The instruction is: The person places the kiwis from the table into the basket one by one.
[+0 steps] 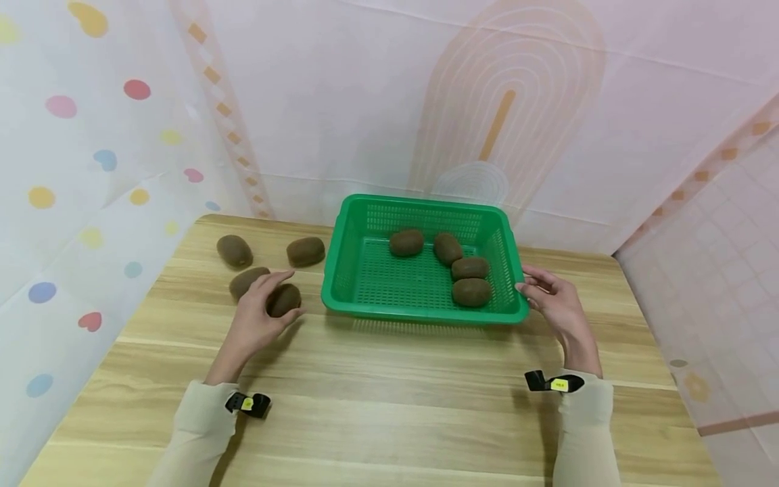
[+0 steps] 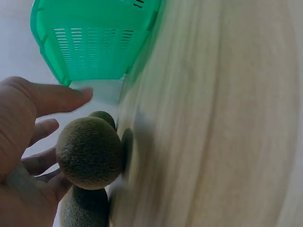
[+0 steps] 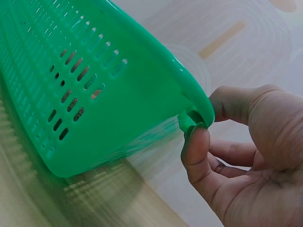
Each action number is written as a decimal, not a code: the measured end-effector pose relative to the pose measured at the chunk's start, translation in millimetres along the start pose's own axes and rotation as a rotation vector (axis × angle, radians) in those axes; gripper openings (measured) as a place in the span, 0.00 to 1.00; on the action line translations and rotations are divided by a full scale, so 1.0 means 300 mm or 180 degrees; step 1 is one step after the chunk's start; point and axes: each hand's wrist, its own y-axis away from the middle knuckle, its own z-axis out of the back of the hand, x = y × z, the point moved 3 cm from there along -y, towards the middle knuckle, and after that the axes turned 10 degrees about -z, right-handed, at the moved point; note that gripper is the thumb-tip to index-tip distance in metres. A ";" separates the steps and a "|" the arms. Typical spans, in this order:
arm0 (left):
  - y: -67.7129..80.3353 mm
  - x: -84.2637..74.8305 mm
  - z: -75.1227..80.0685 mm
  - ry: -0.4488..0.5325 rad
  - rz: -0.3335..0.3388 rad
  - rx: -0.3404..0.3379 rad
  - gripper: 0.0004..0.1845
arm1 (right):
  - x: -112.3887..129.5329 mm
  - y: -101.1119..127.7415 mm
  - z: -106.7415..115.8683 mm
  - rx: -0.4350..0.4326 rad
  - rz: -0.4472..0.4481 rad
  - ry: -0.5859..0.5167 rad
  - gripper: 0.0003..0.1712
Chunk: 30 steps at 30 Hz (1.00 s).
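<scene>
Fingers of left hand [image 1: 258, 318] curl round kiwi [image 1: 283, 299] on table [image 1: 389, 406], at basket's [image 1: 365, 284] 9 o'clock. Right hand [image 1: 556, 304] pinches rim at 3 o'clock. Loose hold could let kiwi roll; tugging might tip basket.

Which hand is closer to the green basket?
Right. The right hand pinches the rim at the corner of the green basket. The left hand is off to the basket's left on the table, gripping a kiwi.
</scene>
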 end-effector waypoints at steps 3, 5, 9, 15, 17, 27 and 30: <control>0.006 0.007 -0.002 -0.0027 0.0037 0.0018 0.38 | -0.001 -0.001 -0.001 -0.0012 -0.0004 0.0011 0.33; 0.009 0.011 -0.004 -0.0037 0.0066 0.0032 0.39 | 0.000 -0.001 -0.001 -0.0014 -0.0011 0.0013 0.33; 0.013 0.016 -0.014 -0.0040 0.0083 0.0070 0.40 | 0.002 0.000 0.001 -0.0006 -0.0013 0.0023 0.33; 0.022 0.024 -0.030 -0.0075 0.0267 0.0218 0.42 | 0.003 -0.002 0.003 0.0003 -0.0005 -0.0002 0.33; 0.025 0.026 -0.030 -0.0081 0.0343 0.0255 0.41 | 0.003 -0.003 0.003 0.0001 -0.0014 -0.0006 0.33; 0.031 0.037 -0.030 -0.0070 0.0488 0.0191 0.37 | 0.003 -0.001 0.001 0.0055 0.0045 -0.0106 0.33; 0.035 0.038 -0.025 -0.0078 0.0535 0.0162 0.36 | 0.002 0.000 -0.004 0.0052 0.0035 -0.0089 0.33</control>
